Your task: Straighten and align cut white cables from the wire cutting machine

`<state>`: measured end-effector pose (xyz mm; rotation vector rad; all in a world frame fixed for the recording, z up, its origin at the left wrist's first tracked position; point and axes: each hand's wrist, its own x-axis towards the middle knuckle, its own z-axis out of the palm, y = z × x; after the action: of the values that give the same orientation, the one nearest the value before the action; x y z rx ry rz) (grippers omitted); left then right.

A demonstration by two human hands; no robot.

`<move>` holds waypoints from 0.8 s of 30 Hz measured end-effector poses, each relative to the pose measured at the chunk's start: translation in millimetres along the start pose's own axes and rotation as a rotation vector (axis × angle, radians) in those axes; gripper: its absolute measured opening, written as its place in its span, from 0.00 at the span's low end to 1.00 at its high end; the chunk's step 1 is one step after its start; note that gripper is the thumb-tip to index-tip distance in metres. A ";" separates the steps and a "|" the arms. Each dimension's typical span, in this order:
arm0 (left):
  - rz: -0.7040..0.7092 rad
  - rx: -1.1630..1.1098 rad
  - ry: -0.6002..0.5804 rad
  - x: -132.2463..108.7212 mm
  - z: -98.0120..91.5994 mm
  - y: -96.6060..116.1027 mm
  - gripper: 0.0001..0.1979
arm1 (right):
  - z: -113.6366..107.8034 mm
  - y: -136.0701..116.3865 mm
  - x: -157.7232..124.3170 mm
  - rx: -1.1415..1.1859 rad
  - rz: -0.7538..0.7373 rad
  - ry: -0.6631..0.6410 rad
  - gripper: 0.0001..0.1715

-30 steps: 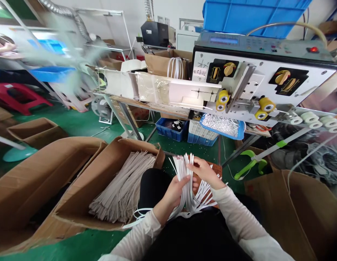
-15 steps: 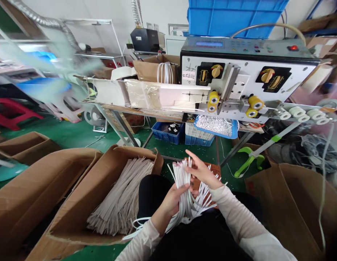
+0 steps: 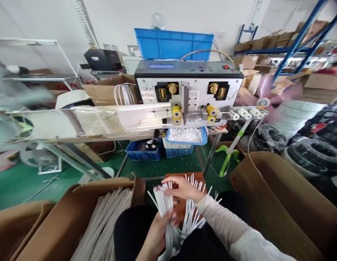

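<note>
In the head view, the left hand (image 3: 157, 235) curls closed around an upright bundle of white cables (image 3: 163, 203). The right hand (image 3: 181, 189) rests its open fingers (image 3: 168, 181) on the bundle's top ends, just before a brown board (image 3: 197, 179).

The light is bright and even, with heavy blur along the left edge.

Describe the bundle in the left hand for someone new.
Start at the white machine with yellow rollers. Below it, the left hand grips a bundle of flat white strips upright, the right hand reaching over its top. Unlike the duller strips lying in the cardboard box beside it, it is bright and held.
</note>
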<state>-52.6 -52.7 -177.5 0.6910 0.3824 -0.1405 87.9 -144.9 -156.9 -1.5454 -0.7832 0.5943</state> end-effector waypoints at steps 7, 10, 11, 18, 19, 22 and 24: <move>-0.024 -0.033 0.007 1.8 -4.9 -9.3 0.19 | -21.0 -17.0 38.2 0.318 -0.030 0.243 0.28; 0.008 -0.038 0.000 0.9 -6.5 -7.1 0.18 | -33.3 -40.8 79.4 0.505 -0.056 0.357 0.27; 0.020 -0.037 0.000 0.4 -6.8 -6.1 0.17 | -36.1 -48.4 94.4 0.571 -0.052 0.382 0.26; 0.100 -0.056 0.031 -6.4 -7.9 2.4 0.18 | -38.6 -85.9 174.0 0.751 -0.052 0.642 0.19; 0.108 -0.056 0.036 -7.7 -8.0 4.2 0.18 | -37.3 -89.7 177.4 0.753 -0.068 0.669 0.18; 0.133 -0.057 0.027 -10.5 -7.5 11.4 0.19 | -31.7 -97.6 167.8 0.697 -0.221 0.734 0.17; 0.165 -0.046 0.031 -11.7 -6.8 17.8 0.19 | -29.4 -99.3 144.5 0.580 -0.377 0.678 0.17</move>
<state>-60.9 -34.7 -167.1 0.6767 0.3552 0.0354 188.4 -50.1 -45.0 -0.9257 -0.3145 -0.0133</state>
